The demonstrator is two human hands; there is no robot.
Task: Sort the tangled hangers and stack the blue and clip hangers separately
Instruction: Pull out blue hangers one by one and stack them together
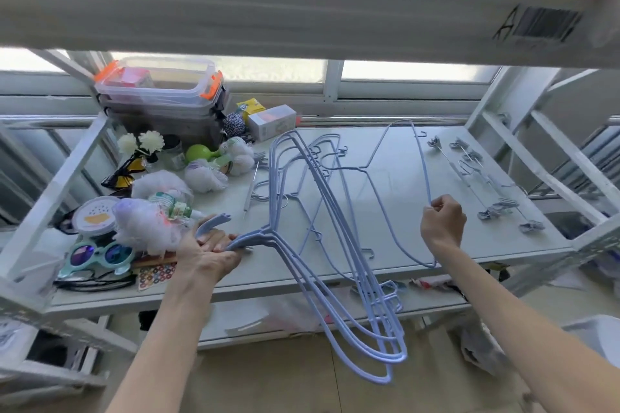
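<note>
The person's two bare forearms are reaching in from the lower edge, and the left hand (208,255) is clenching its fingers round the necks of a bundle of thick pale-blue coated hangers (265,234), whose hooks are poking out past the fingertips. The bundle is hanging tilted in the air, its far shoulders over the white metal shelf (469,245) and its near ends dropping below the shelf's front edge. Right of that grip, the right hand (443,221) is pinching the rim of a thin pale-blue wire hanger (423,157) standing on edge. Between the hands, more thin blue hangers (328,151) are lying flat. Beyond the right hand, silver metal clip hangers (500,206) are lying together. Left of the left hand, white mesh bath puffs (147,228) and teal round sunglasses (97,255) are crowding the shelf.
</note>
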